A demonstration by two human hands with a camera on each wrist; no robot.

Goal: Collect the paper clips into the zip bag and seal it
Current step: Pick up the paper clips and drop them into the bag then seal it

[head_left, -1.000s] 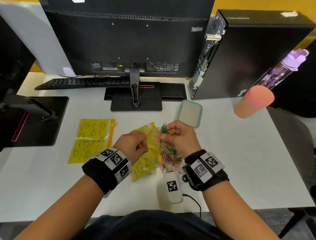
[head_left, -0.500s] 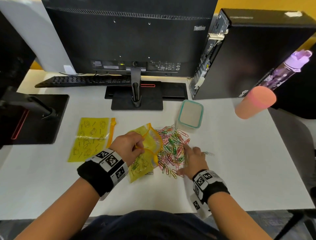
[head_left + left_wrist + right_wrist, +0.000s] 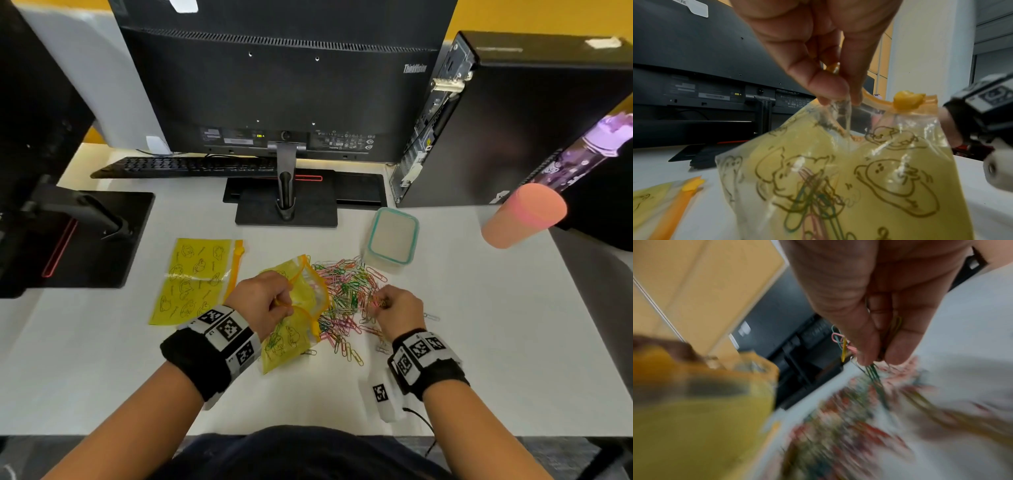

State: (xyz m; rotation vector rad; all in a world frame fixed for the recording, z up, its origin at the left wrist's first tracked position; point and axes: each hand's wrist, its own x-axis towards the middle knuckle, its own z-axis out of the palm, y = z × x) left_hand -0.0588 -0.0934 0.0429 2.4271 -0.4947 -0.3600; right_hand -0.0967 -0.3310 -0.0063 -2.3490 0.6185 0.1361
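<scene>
A yellow zip bag (image 3: 297, 315) with cartoon prints and an orange zip strip stands open-mouthed on the white desk. My left hand (image 3: 265, 301) pinches its near rim (image 3: 840, 104); the slider (image 3: 908, 99) sits at the strip's right end, and a few clips (image 3: 813, 203) lie inside. A heap of coloured paper clips (image 3: 346, 291) is spread just right of the bag. My right hand (image 3: 394, 310) is at the heap's right side, fingers curled on a small bunch of clips (image 3: 875, 352), blurred in the right wrist view.
A second yellow zip bag (image 3: 195, 279) lies flat to the left. A clear box with a teal rim (image 3: 392, 236) stands behind the heap. Monitor stand (image 3: 286, 212), keyboard (image 3: 185, 166), computer tower (image 3: 507, 120) and a pink cup (image 3: 524, 214) line the back and right.
My right hand left the bag's mouth, dropped flat onto the heap, and now has curled its fingers round a bunch of clips. The left hand kept its pinch on the bag's rim.
</scene>
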